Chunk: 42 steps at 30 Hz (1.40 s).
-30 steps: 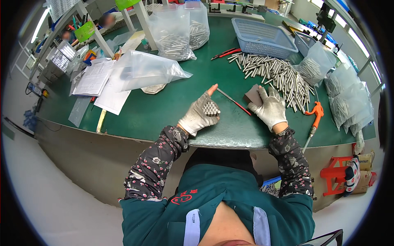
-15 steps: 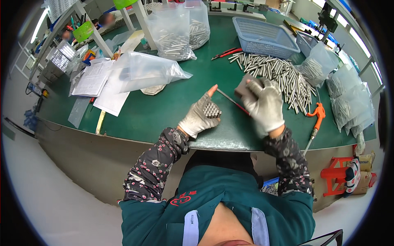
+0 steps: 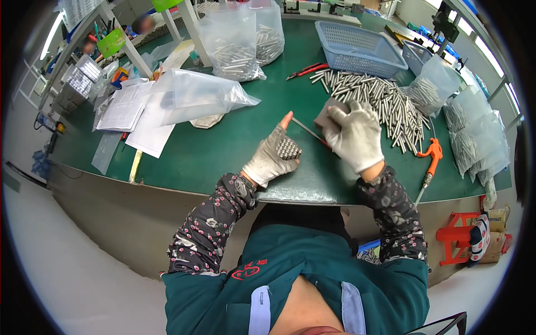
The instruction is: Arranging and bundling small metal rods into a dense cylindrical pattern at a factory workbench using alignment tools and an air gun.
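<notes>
My left hand [image 3: 266,160], in a whitish work glove with bare fingertips, is closed around a tight bundle of metal pins [image 3: 288,149]. Their round ends face up. To its right, my gloved right hand [image 3: 360,138] grips a grey-brown rectangular block [image 3: 322,117], partly covered by the fingers. Between the hands, a thin metal rod with a red end [image 3: 306,129] lies slanted on the green table, its red end partly under my right hand. Just beyond my right hand spreads a loose pile of metal pins [image 3: 385,99].
A blue plastic basket [image 3: 365,70] stands behind the pile, with red-handled pliers [image 3: 308,71] beside it. Bags of pins [image 3: 474,137] and an orange air gun [image 3: 432,153] are at right. Papers [image 3: 120,109] and a clear plastic bag [image 3: 206,92] lie at left.
My right hand and the block have shifted slightly left and nearer the rod. My left hand with the pin bundle has stayed almost in place.
</notes>
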Available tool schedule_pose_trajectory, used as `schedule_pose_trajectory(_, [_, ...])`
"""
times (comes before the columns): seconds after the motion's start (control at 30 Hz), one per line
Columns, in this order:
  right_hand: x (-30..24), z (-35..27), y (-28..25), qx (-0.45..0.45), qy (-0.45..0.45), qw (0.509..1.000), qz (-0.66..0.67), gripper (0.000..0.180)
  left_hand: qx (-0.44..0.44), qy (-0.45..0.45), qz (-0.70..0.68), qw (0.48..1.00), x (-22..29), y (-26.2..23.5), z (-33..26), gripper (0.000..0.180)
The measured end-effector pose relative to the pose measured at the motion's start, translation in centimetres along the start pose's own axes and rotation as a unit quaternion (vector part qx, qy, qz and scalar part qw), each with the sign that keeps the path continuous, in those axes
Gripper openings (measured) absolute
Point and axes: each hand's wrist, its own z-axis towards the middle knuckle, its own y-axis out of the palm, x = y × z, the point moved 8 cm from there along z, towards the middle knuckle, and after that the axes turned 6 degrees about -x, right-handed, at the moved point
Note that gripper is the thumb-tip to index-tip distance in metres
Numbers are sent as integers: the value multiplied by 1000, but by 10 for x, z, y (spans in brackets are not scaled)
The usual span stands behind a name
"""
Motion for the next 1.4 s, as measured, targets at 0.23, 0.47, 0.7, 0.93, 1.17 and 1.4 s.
schedule_pose_trajectory(0.23, [-8,-6,3,60,-45,997,-19,25,-26,-54,-32,998,-10,0,1,105])
schedule_pose_trajectory(0.47, [-1,-5,5,119,-28,991,-54,22,-29,-37,-36,998,-18,3,4,111])
schedule_pose_trajectory(0.7, [-14,-4,9,47,-61,996,43,31,16,75,160,984,1,-6,2,109])
schedule_pose_trajectory(0.93, [-19,-4,4,113,-62,989,-76,19,-15,33,-103,994,-9,4,3,107])
schedule_pose_trajectory(1.17, [-21,-9,9,95,-93,990,40,23,-3,-55,-1,998,-7,3,1,110])
schedule_pose_trajectory(1.4, [-27,-3,16,36,-65,997,-4,27,7,-50,58,997,-5,-2,1,115])
